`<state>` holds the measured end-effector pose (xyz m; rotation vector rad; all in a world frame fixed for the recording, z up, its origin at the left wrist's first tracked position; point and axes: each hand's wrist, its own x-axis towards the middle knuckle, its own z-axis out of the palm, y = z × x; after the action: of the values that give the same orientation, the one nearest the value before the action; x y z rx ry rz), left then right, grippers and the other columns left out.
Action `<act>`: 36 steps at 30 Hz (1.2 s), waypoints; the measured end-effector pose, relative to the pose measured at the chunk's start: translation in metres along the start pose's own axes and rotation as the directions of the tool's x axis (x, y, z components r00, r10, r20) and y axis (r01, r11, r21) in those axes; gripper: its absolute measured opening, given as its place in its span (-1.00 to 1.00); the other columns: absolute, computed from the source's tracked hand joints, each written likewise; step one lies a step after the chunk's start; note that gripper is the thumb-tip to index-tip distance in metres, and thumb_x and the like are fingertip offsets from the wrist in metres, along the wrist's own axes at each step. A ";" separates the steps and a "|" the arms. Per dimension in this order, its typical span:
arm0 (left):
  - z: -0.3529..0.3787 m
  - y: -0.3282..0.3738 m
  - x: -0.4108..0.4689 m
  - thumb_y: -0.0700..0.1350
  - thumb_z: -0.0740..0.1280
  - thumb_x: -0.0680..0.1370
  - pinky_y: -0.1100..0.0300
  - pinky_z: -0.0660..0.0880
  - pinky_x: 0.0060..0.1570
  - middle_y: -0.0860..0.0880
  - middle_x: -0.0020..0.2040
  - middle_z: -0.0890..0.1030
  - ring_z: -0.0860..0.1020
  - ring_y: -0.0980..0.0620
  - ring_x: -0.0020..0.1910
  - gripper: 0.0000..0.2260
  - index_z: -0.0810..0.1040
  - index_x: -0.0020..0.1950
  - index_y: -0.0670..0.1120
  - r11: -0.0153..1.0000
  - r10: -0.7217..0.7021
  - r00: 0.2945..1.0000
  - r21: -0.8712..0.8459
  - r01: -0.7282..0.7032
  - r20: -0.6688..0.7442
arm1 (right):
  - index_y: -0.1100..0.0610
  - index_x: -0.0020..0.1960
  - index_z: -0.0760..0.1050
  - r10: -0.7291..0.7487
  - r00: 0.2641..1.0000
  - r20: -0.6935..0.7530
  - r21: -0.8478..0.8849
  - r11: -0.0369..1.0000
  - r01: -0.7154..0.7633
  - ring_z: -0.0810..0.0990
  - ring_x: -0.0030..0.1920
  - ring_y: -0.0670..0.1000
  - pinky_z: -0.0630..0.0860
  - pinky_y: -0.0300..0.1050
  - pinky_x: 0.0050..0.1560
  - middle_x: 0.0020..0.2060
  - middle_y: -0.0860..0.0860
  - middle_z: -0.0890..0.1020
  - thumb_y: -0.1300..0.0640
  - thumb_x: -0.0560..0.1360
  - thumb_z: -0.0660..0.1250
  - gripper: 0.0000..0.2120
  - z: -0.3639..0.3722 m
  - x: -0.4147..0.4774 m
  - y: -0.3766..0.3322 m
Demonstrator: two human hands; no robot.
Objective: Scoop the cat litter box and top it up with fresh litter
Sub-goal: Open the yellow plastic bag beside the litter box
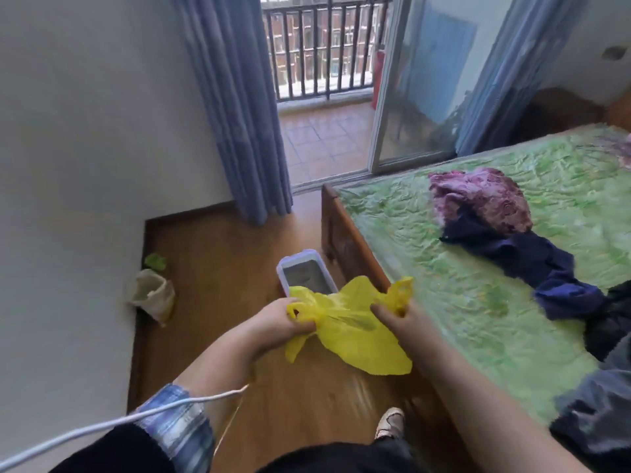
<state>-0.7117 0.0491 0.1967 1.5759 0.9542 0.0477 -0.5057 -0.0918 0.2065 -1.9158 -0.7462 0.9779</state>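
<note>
Litter box [282, 271] shows grey inside behind yellow bag [345, 332].

You look across a bed [444, 302] with a green cover. Left of the bed you see wooden floor [211, 268] and a white wall [85, 131]. Beyond the bed, blue curtains [235, 114] flank an open glass door [426, 90], with daylight on a balcony railing [324, 46].

A green-covered bed [478, 302] at right held a crumpled purple cloth [485, 196] and navy clothes [539, 261], while blue curtains [235, 114] flanked the glass door [420, 90] at top.
</note>
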 end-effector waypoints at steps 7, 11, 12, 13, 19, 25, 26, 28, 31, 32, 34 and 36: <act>-0.054 -0.041 -0.052 0.04 0.45 0.51 0.19 0.44 -0.19 -0.02 -0.14 0.56 0.49 0.06 -0.16 -0.77 0.61 0.04 -0.09 0.973 -0.016 0.997 -0.232 -0.003 -0.079 | 0.12 -0.21 0.35 -0.310 0.928 0.207 -0.382 0.848 0.368 0.40 -0.31 -0.01 0.32 -0.33 -0.33 -0.37 -0.08 0.43 0.38 0.43 0.28 -0.80 0.072 0.028 -0.026; -0.077 -0.056 -0.050 -0.02 0.47 0.51 0.01 0.55 -0.03 -0.03 0.00 0.70 0.63 -0.01 -0.04 -0.67 0.60 0.22 -0.11 0.804 -0.114 0.975 -0.594 -0.021 -0.189 | 0.23 -0.17 0.36 -0.373 0.876 0.307 -0.509 0.714 0.482 0.38 -0.23 0.04 0.29 -0.26 -0.29 -0.26 -0.06 0.37 0.46 0.29 0.18 -0.81 0.095 0.072 -0.028; -0.084 -0.055 -0.045 -0.04 0.45 0.53 -0.09 0.53 0.09 -0.12 0.09 0.69 0.63 -0.11 0.06 -0.66 0.58 0.25 -0.15 0.722 -0.151 0.965 -0.691 -0.040 -0.214 | 0.22 -0.15 0.37 -0.375 0.872 0.314 -0.530 0.694 0.488 0.38 -0.19 0.03 0.31 -0.27 -0.27 -0.22 -0.08 0.36 0.46 0.28 0.18 -0.78 0.095 0.083 -0.030; -0.091 -0.055 -0.038 -0.08 0.39 0.57 -0.13 0.51 0.16 -0.19 0.15 0.66 0.62 -0.17 0.12 -0.69 0.57 0.26 -0.19 0.647 -0.176 0.953 -0.759 -0.077 -0.246 | 0.21 -0.12 0.38 -0.382 0.869 0.315 -0.548 0.674 0.496 0.40 -0.15 0.04 0.30 -0.26 -0.24 -0.18 -0.08 0.36 0.46 0.27 0.17 -0.75 0.094 0.095 -0.028; -0.114 -0.028 0.039 -0.25 0.24 0.63 -0.17 0.63 -0.04 -0.38 0.13 0.55 0.57 -0.26 0.04 -0.73 0.48 0.27 -0.40 0.497 -0.381 0.821 -0.843 -0.206 -0.425 | 0.05 0.27 0.36 -0.280 0.937 0.208 -0.582 0.734 0.349 0.42 -0.03 0.10 0.32 -0.09 -0.04 0.06 0.00 0.36 0.36 0.44 0.16 -0.55 0.059 0.174 -0.026; -0.110 0.006 0.112 -0.18 0.12 0.70 -0.03 0.64 -0.31 -0.25 -0.05 0.67 0.67 -0.19 -0.17 -0.78 0.55 0.13 -0.18 0.543 -0.535 0.684 -0.822 -0.171 -0.496 | 0.11 -0.03 0.38 0.032 0.993 0.115 -0.360 0.933 0.012 0.55 -0.27 0.17 0.50 0.03 -0.26 -0.26 0.14 0.54 0.30 0.31 0.29 -0.73 0.029 0.256 -0.040; -0.110 0.005 0.119 -0.13 0.15 0.69 -0.06 0.64 -0.26 -0.23 -0.05 0.67 0.67 -0.21 -0.14 -0.80 0.56 0.11 -0.13 0.595 -0.539 0.656 -0.790 -0.147 -0.528 | 0.13 -0.10 0.43 0.145 0.980 0.136 -0.198 0.973 -0.117 0.57 -0.29 0.16 0.59 0.11 -0.29 -0.24 0.21 0.57 0.25 0.25 0.34 -0.76 0.028 0.279 -0.035; -0.111 -0.006 0.127 -0.02 0.25 0.64 -0.20 0.64 -0.09 -0.18 -0.06 0.70 0.68 -0.22 -0.06 -0.80 0.61 0.10 -0.07 0.702 -0.520 0.620 -0.708 -0.083 -0.588 | 0.17 -0.21 0.48 0.305 0.907 0.288 0.208 0.905 -0.371 0.53 -0.42 0.11 0.59 0.03 -0.46 -0.29 0.21 0.55 0.30 0.27 0.30 -0.88 0.027 0.294 -0.047; -0.111 -0.028 0.129 0.11 0.31 0.55 -0.16 0.60 0.08 -0.10 0.00 0.71 0.68 -0.14 -0.01 -0.70 0.65 0.16 -0.03 0.775 -0.534 0.559 -0.632 0.025 -0.634 | 0.21 -0.06 0.47 0.298 0.715 0.633 0.437 0.624 -0.648 0.60 -0.37 0.18 0.62 0.01 -0.38 -0.32 0.20 0.58 0.41 0.26 0.22 -0.72 0.033 0.298 -0.073; -0.113 -0.032 0.127 0.09 0.30 0.57 -0.08 0.60 0.10 -0.09 0.03 0.70 0.66 -0.11 0.01 -0.70 0.64 0.18 -0.04 0.784 -0.552 0.526 -0.618 0.060 -0.648 | 0.19 -0.04 0.47 0.211 0.682 0.700 0.451 0.610 -0.652 0.62 -0.34 0.19 0.64 0.04 -0.32 -0.31 0.21 0.59 0.40 0.18 0.33 -0.63 0.035 0.295 -0.083; -0.119 -0.030 0.122 0.05 0.27 0.62 0.05 0.57 0.06 -0.07 0.04 0.67 0.63 -0.08 0.02 -0.70 0.63 0.20 -0.10 0.789 -0.582 0.456 -0.604 0.116 -0.674 | 0.16 -0.06 0.49 0.081 0.614 0.785 0.454 0.599 -0.659 0.63 -0.33 0.20 0.64 0.07 -0.30 -0.29 0.19 0.60 0.37 0.00 0.49 -0.47 0.041 0.287 -0.098; -0.130 -0.038 0.119 0.07 0.26 0.63 0.08 0.54 0.04 -0.07 0.04 0.63 0.59 -0.09 0.01 -0.69 0.60 0.18 -0.12 0.772 -0.615 0.409 -0.620 0.137 -0.675 | 0.19 -0.05 0.53 0.016 0.548 0.836 0.424 0.614 -0.665 0.67 -0.28 0.23 0.63 0.10 -0.29 -0.23 0.22 0.63 0.33 0.16 0.40 -0.64 0.052 0.286 -0.104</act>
<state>-0.7219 0.2216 0.1436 0.7245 1.9311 0.7640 -0.4150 0.2017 0.1800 -0.8632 -0.2506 2.1031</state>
